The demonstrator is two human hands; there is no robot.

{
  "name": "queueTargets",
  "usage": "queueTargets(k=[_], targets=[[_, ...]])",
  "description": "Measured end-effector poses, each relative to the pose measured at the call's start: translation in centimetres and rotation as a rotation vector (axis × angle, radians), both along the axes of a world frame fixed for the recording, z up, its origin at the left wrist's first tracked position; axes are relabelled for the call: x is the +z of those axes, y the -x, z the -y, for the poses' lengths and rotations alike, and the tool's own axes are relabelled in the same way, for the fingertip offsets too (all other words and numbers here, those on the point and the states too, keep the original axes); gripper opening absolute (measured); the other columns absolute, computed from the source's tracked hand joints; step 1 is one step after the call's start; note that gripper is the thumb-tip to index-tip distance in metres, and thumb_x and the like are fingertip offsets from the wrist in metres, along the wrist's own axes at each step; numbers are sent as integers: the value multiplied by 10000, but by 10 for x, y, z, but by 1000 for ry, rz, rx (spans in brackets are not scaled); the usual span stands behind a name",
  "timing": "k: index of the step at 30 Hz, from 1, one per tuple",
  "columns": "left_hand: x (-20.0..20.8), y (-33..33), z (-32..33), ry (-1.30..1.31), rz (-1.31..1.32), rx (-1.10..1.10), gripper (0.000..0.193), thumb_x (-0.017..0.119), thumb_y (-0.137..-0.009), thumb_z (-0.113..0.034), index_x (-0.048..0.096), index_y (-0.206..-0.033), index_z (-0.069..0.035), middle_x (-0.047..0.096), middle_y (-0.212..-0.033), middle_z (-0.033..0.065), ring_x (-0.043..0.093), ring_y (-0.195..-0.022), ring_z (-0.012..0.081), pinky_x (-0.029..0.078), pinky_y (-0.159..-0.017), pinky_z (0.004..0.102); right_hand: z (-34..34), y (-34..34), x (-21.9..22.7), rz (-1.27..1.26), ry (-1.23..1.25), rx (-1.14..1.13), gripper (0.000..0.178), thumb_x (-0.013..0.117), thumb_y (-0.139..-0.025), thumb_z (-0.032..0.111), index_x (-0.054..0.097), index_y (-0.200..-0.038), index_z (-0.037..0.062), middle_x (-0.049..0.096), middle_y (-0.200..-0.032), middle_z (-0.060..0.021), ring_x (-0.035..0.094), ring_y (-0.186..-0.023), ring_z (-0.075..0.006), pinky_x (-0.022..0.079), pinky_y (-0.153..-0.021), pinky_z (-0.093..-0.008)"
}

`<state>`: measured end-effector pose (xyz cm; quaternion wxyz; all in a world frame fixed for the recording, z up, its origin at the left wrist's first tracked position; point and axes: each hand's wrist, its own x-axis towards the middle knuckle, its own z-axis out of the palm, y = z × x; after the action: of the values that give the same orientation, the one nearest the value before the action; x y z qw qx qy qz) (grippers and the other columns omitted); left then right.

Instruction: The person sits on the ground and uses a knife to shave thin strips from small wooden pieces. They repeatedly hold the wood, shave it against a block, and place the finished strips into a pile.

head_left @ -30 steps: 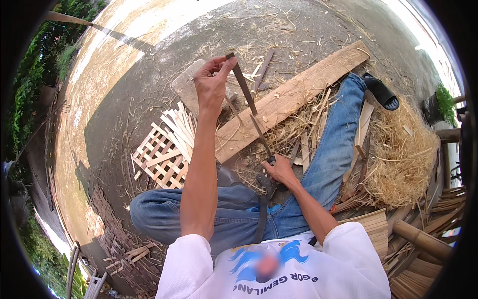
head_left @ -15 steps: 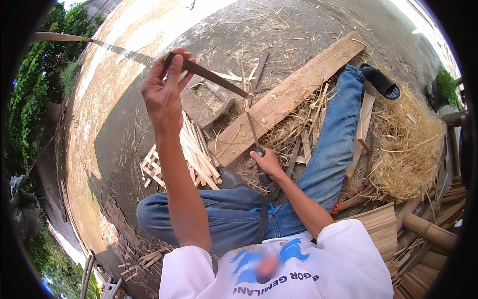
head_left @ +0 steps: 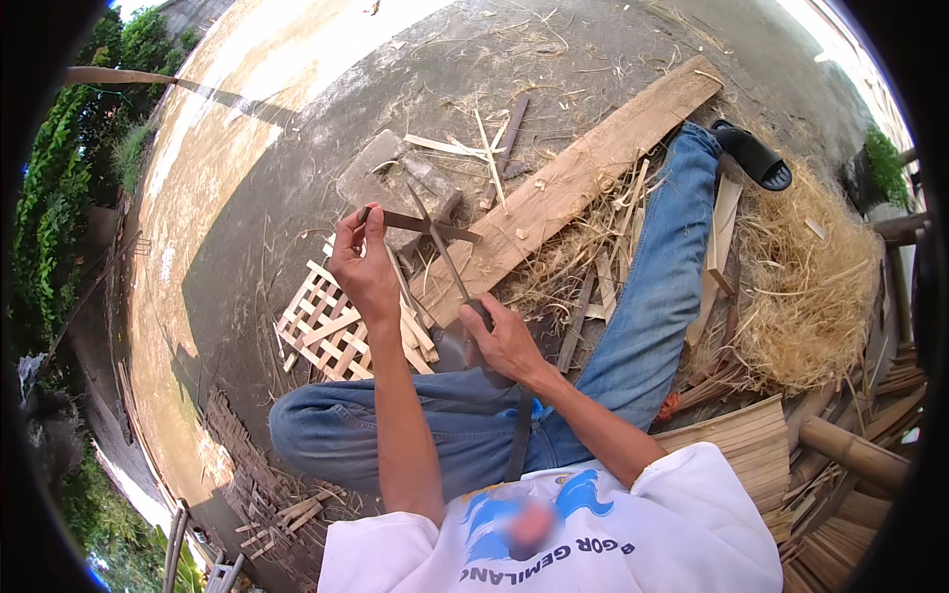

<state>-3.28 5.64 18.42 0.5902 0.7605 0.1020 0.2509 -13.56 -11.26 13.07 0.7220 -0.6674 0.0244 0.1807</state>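
Between the thumb and fingers of my left hand [head_left: 366, 272] is one end of a dark, flat strip [head_left: 403, 220], probably split bamboo. The strip points right, and its free end is over the wooden plank [head_left: 583, 178]. My right hand [head_left: 506, 344] grips a knife by its dark handle. The narrow knife blade [head_left: 451, 265] points up and left and crosses the strip near its middle; it appears to touch it. Below my left hand, pale slats [head_left: 321, 326] lie crisscrossed on the ground, partly hidden by my forearm.
A broken stone block [head_left: 374, 168] sits beyond my left hand. My outstretched leg [head_left: 652, 267] lies along the plank's right side, near a black sandal [head_left: 756, 158]. Straw-like shavings [head_left: 816, 296] are heaped at right. A bamboo pole [head_left: 850, 457] and split strips fill the lower right.
My left hand has come down and nearer with the strip, which is now more level. The knife has risen leftward from beside my lap, and its blade now crosses the strip.
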Motion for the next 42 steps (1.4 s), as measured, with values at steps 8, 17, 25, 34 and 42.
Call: queueTargets(k=[8, 17, 25, 34, 42], targets=[[-13, 9, -12, 50, 74, 70, 215, 705, -1003, -191, 728, -1091, 5, 734, -990, 61, 653, -926, 103, 541, -860, 266, -11, -9, -41, 34, 83, -37, 454, 599, -1037, 425, 640, -1047, -27, 632, -627, -105, 637, -500, -184, 496, -498, -351], [-11, 8, -11, 269, 100, -68, 191, 644, -1039, -188, 668, -1118, -16, 733, -1086, 82, 695, -1036, 156, 574, -949, 307, 16, -2, -103, -16, 255, -56, 493, 605, -1019, 429, 628, -1000, -63, 640, -665, -150, 661, -511, -238, 515, -502, -379], [-5, 11, -12, 319, -4, -38, 263, 692, -997, -148, 674, -1207, 10, 734, -1083, 99, 709, -1035, 167, 631, -922, 333, 24, -9, -134, -221, 231, -90, 597, 584, -1022, 468, 612, -1165, -111, 653, -697, -169, 696, -539, -233, 532, -523, -372], [-18, 8, -2, 248, 95, 140, 215, 772, -937, -134, 751, -1082, 22, 728, -954, 63, 688, -893, 126, 636, -842, 300, -14, 2, -4, 123, 111, -5, 404, 624, -1020, 381, 641, -1028, -23, 651, -694, -210, 680, -629, -345, 498, -589, -429], [-20, 10, -11, 221, 93, 154, 206, 761, -953, -147, 758, -1068, 23, 721, -939, 38, 662, -870, 88, 598, -837, 262, -16, 5, -8, 328, 164, -45, 353, 646, -1012, 330, 644, -1048, -21, 668, -784, -270, 690, -703, -397, 504, -642, -454]])
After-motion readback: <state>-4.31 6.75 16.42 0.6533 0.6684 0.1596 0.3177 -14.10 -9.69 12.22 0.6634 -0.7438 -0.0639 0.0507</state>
